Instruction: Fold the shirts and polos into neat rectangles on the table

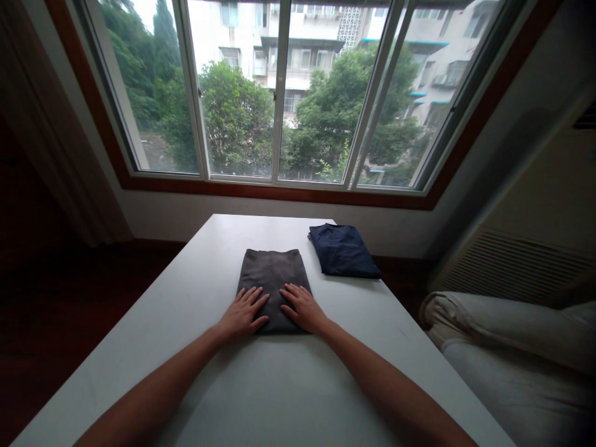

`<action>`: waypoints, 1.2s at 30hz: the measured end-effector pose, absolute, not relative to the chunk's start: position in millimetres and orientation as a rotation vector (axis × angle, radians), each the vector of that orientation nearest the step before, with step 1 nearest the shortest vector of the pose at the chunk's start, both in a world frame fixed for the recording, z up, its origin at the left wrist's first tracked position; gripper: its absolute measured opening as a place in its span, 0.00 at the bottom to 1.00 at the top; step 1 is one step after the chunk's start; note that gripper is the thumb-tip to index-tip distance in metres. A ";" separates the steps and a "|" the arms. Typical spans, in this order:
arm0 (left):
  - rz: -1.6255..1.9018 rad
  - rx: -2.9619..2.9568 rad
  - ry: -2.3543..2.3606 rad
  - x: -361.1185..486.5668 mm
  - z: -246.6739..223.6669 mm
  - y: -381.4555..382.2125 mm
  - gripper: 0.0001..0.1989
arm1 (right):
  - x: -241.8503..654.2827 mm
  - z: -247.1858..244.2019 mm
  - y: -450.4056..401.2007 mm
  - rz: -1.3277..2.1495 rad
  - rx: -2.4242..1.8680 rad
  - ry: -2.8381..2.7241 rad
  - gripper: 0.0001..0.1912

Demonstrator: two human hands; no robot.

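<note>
A dark grey-brown folded garment lies flat on the white table, in front of me; its exact kind does not show. On its near left part rests my left hand, open, with the fingers spread over the cloth. My right hand lies on the near right part, also open and with its fingers apart. Between the two hands a strip of the cloth stays visible. Neither hand grips anything. Beyond it to the right, a navy folded garment sits at the table's right edge, apart from both hands.
Past the table's far end is a wide window with a brown frame. A curtain hangs at the left. To the right stand a beige padded seat and a large pale unit with a louvred grille.
</note>
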State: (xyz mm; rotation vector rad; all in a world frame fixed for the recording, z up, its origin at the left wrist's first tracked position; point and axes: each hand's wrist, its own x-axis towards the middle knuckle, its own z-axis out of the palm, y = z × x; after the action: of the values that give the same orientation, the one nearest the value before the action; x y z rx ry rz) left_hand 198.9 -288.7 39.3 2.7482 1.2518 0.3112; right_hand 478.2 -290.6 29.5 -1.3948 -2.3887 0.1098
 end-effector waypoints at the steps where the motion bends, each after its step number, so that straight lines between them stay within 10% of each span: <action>1: 0.319 2.743 1.259 197.7 38.9 -287.2 0.35 | 478.1 29.5 -290.6 0.110 -1.394 -2.391 0.29; 36: 0.487 2.431 1.857 151.8 20.0 -230.8 0.31 | 479.5 29.4 -290.1 0.121 -1.388 -2.393 0.29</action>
State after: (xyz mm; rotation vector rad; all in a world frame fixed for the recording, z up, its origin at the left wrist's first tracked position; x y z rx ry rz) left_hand 151.8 -230.8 20.0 2.4309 1.8575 0.4871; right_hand 479.5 -290.1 29.4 -1.3877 -2.3931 0.1215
